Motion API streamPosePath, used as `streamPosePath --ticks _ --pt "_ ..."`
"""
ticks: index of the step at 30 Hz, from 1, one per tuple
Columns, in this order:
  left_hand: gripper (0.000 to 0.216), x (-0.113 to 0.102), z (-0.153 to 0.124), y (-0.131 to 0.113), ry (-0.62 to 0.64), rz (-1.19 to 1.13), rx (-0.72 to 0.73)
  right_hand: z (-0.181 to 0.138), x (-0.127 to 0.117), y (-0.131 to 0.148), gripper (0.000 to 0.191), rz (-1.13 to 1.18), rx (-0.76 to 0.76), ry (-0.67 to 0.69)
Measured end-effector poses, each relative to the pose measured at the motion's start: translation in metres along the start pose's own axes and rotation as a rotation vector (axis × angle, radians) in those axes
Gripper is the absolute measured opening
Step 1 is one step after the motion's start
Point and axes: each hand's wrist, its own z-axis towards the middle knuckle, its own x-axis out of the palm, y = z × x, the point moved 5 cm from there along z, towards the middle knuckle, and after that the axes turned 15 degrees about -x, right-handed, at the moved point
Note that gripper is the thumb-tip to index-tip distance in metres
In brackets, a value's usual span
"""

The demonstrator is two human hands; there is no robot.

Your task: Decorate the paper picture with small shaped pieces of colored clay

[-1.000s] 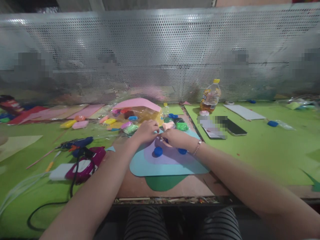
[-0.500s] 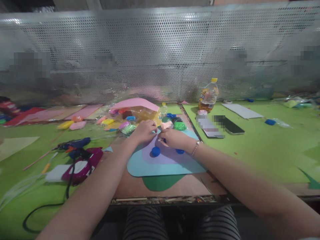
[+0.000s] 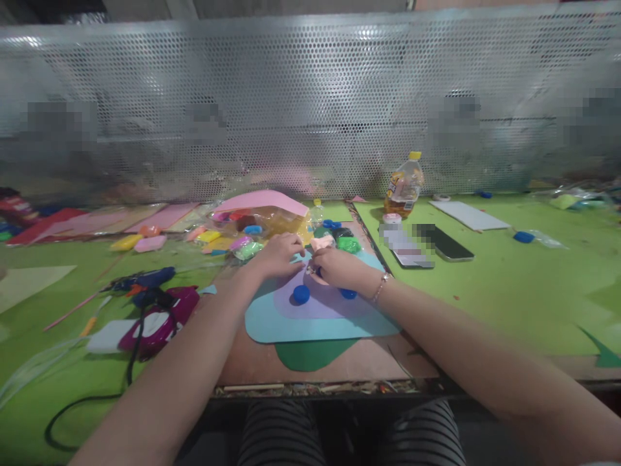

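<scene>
Over the layered paper sheets my left hand point(image 3: 280, 256) rests with its thumb and fingers apart, holding nothing that I can see. My right hand point(image 3: 334, 266) is closed in a pinch just to the right, over the purple sheet point(image 3: 320, 309). What its fingertips hold is largely hidden; a small pale bit shows at their edge and something dark blue under the fingers. Nearer to me lie a round blue clay piece point(image 3: 301, 294) and a second blue piece point(image 3: 348, 293), partly covered by the right hand. Light blue paper point(image 3: 272, 329) and green paper point(image 3: 313, 355) extend beneath.
Bagged clay packs, including a green pack point(image 3: 348, 244), sit beyond my hands near blue scissors point(image 3: 332, 224). A glue gun point(image 3: 152, 278) and a magenta device point(image 3: 162, 327) with cables lie left. On the right are a bottle point(image 3: 404, 188) and a phone point(image 3: 449, 243).
My left hand has drawn slightly left, and its thumb and fingers have spread, widening the gap to my right hand. The right hand stays in its pinch with almost no movement.
</scene>
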Motion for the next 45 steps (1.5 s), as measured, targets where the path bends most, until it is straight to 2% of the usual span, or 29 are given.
streamPosePath --ticks 8,25,45 --pt "0.026 0.0011 0.0 0.0054 0.004 -0.044 0.056 0.0012 0.0039 0.0002 0.027 -0.004 -0.027 0.0" --pt "0.026 0.002 -0.0002 -0.0006 -0.013 0.039 0.02 0.0009 0.0053 -0.0013 0.03 -0.03 0.007 0.019" --pt "0.025 0.0039 0.0005 -0.0014 -0.023 0.101 0.024 0.0018 0.0074 -0.0008 0.029 -0.017 -0.025 0.019"
